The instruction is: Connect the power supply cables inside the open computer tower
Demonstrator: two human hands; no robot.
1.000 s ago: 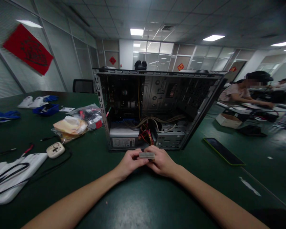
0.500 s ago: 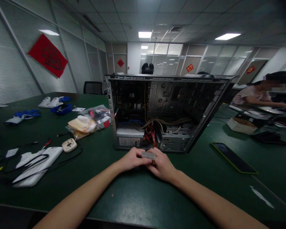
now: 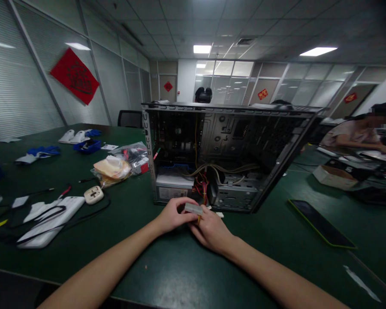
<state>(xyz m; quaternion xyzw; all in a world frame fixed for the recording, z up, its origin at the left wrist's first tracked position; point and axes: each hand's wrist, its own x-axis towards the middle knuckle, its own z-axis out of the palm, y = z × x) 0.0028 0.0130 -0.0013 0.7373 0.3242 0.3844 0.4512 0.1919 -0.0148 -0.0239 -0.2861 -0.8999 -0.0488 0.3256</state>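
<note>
In front of the opened computer case (image 3: pixel 238 199), both my hands meet low over the table. My left hand (image 3: pixel 172 216) is closed, thumb and fingers pinching a pale grey, block-shaped wire connector (image 3: pixel 193 209). My right hand (image 3: pixel 210 225) is closed at the connector's right end, where yellow-orange wires (image 3: pixel 199 219) show beneath it. A bundle of red and yellow cables (image 3: pixel 203 186) hangs out of the case just behind my hands. Beside my right knuckles lies a small whitish piece (image 3: pixel 219 214), too small to name. My fingers hide the connector's underside.
A power supply (image 3: pixel 173 193) sits in the case's lower left. Left on the green table (image 3: pixel 167 274) are a white power strip (image 3: pixel 56 223), a beige block (image 3: pixel 93 195), plastic bags (image 3: pixel 114 169) and gloves (image 3: pixel 43 152). Right are a dark flat panel (image 3: pixel 321 223) and another person (image 3: pixel 350 133).
The view has shifted a little. My hands have moved slightly left relative to the case with the connector between them, and small whitish pieces now show beside my right hand.
</note>
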